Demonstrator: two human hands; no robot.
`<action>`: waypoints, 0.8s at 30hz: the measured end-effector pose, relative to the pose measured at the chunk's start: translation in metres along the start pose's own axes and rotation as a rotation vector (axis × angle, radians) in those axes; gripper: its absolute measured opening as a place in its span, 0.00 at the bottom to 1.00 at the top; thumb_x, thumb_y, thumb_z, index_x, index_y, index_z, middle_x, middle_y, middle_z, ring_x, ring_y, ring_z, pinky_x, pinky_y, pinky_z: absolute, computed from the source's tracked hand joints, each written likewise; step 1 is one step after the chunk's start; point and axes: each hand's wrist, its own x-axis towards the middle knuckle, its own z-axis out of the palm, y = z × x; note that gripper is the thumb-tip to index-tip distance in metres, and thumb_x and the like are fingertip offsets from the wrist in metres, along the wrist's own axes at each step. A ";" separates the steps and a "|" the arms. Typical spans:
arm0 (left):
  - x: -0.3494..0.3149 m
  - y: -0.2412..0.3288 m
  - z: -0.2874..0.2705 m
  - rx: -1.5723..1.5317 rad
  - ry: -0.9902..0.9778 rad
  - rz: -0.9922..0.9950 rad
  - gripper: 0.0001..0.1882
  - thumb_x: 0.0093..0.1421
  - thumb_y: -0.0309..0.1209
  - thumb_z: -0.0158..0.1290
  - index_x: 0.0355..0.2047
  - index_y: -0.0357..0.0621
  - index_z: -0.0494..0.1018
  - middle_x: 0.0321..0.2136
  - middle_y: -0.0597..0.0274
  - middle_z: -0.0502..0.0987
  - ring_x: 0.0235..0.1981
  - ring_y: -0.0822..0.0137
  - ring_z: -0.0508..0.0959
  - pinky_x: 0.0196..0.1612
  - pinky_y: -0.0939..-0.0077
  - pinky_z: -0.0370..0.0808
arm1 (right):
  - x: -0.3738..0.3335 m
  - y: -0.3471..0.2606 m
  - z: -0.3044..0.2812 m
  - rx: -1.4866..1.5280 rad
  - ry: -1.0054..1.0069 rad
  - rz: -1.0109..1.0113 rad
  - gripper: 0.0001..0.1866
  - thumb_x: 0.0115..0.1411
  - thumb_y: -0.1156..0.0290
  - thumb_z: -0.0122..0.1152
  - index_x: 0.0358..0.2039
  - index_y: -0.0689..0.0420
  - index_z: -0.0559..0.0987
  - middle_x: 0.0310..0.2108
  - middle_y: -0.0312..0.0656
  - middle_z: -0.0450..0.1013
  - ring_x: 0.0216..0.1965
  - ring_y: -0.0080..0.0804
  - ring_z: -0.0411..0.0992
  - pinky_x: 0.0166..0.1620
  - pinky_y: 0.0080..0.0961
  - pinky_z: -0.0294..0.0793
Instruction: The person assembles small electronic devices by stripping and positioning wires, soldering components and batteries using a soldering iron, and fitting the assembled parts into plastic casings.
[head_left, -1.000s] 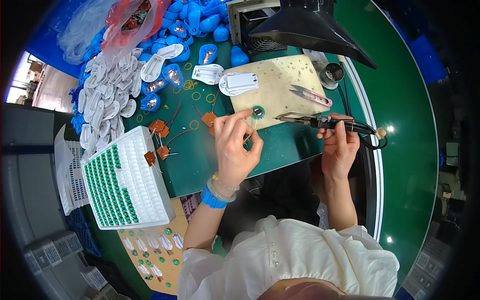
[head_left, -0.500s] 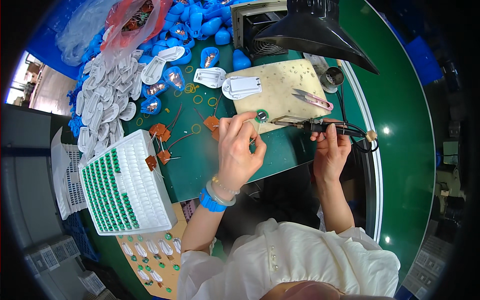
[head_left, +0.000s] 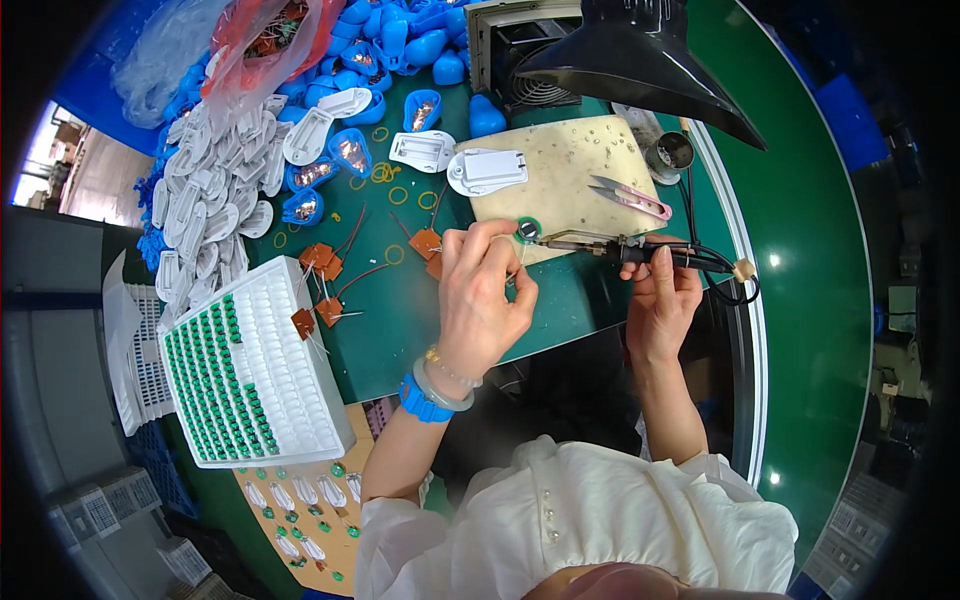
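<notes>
My right hand [head_left: 662,300] is closed around the black handle of a soldering iron [head_left: 632,252], whose cable trails off to the right. Its thin metal tip reaches left to a small round green circuit board [head_left: 527,231] with a dark centre. Contact between tip and board is too fine to make out. My left hand [head_left: 484,295] has its fingers curled, the index fingertip at the board's left edge and a thin pale wire near the thumb. Board and tip are at the lower left of a cream work pad [head_left: 560,190]. A white plastic housing [head_left: 488,172] lies at the pad's upper left.
Pink-handled scissors [head_left: 632,197] lie on the pad beside a small metal cup [head_left: 670,152]. A black hood [head_left: 640,70] overhangs a fan [head_left: 540,75]. Left are heaped white covers [head_left: 215,190], blue shells [head_left: 425,48], brown pieces with wires [head_left: 322,262] and a white tray [head_left: 300,400] of green parts.
The whole view has shifted slightly. Both hands, the soldering iron and the circuit board keep nearly the same places relative to one another.
</notes>
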 end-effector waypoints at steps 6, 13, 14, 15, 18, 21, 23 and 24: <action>0.000 0.000 0.000 0.031 -0.009 0.021 0.08 0.41 0.17 0.55 0.20 0.39 0.67 0.41 0.58 0.74 0.38 0.54 0.68 0.42 0.65 0.69 | -0.003 0.004 0.003 0.019 -0.025 0.000 0.11 0.65 0.70 0.54 0.43 0.65 0.73 0.34 0.41 0.72 0.29 0.27 0.71 0.35 0.24 0.74; -0.002 0.001 0.000 0.021 -0.006 0.000 0.08 0.41 0.17 0.55 0.20 0.39 0.67 0.40 0.57 0.74 0.38 0.54 0.69 0.43 0.65 0.68 | -0.003 0.008 0.003 -0.005 -0.012 -0.002 0.11 0.65 0.71 0.54 0.43 0.66 0.73 0.32 0.41 0.72 0.29 0.26 0.71 0.34 0.24 0.75; -0.001 0.001 0.000 0.021 -0.012 -0.007 0.08 0.41 0.17 0.55 0.20 0.39 0.67 0.40 0.57 0.74 0.38 0.54 0.69 0.43 0.65 0.68 | -0.003 0.010 0.000 -0.001 -0.021 -0.004 0.11 0.65 0.71 0.54 0.43 0.66 0.73 0.33 0.41 0.72 0.29 0.26 0.71 0.35 0.25 0.75; 0.000 0.001 0.001 0.042 -0.010 0.021 0.08 0.41 0.17 0.55 0.20 0.39 0.67 0.40 0.58 0.73 0.38 0.54 0.68 0.42 0.65 0.69 | -0.003 0.011 -0.002 0.003 -0.029 -0.005 0.11 0.65 0.71 0.54 0.43 0.66 0.73 0.34 0.41 0.72 0.29 0.26 0.71 0.35 0.25 0.75; 0.000 -0.001 0.002 0.050 -0.016 0.038 0.09 0.41 0.16 0.55 0.21 0.38 0.67 0.40 0.58 0.73 0.38 0.53 0.68 0.41 0.65 0.70 | -0.003 0.007 0.000 0.004 -0.064 -0.020 0.12 0.65 0.71 0.53 0.44 0.67 0.73 0.34 0.42 0.72 0.30 0.27 0.72 0.35 0.25 0.75; 0.001 -0.002 0.003 0.081 0.001 0.046 0.08 0.40 0.16 0.55 0.21 0.38 0.67 0.40 0.59 0.73 0.38 0.54 0.68 0.41 0.66 0.70 | 0.000 0.006 -0.005 0.033 -0.096 -0.040 0.12 0.66 0.71 0.52 0.44 0.66 0.73 0.38 0.44 0.73 0.30 0.29 0.72 0.35 0.26 0.74; 0.001 -0.001 0.002 0.083 -0.006 0.048 0.08 0.40 0.17 0.55 0.21 0.38 0.67 0.40 0.59 0.73 0.38 0.54 0.68 0.41 0.66 0.70 | 0.002 0.003 -0.008 0.046 -0.098 -0.072 0.12 0.66 0.71 0.51 0.45 0.65 0.73 0.43 0.46 0.72 0.30 0.30 0.72 0.36 0.26 0.74; 0.001 0.000 0.001 0.087 -0.005 0.053 0.08 0.40 0.17 0.55 0.21 0.38 0.67 0.40 0.59 0.73 0.38 0.54 0.68 0.41 0.66 0.70 | 0.001 0.003 -0.008 0.045 -0.092 -0.068 0.12 0.66 0.71 0.51 0.45 0.65 0.73 0.43 0.46 0.72 0.30 0.30 0.72 0.36 0.26 0.74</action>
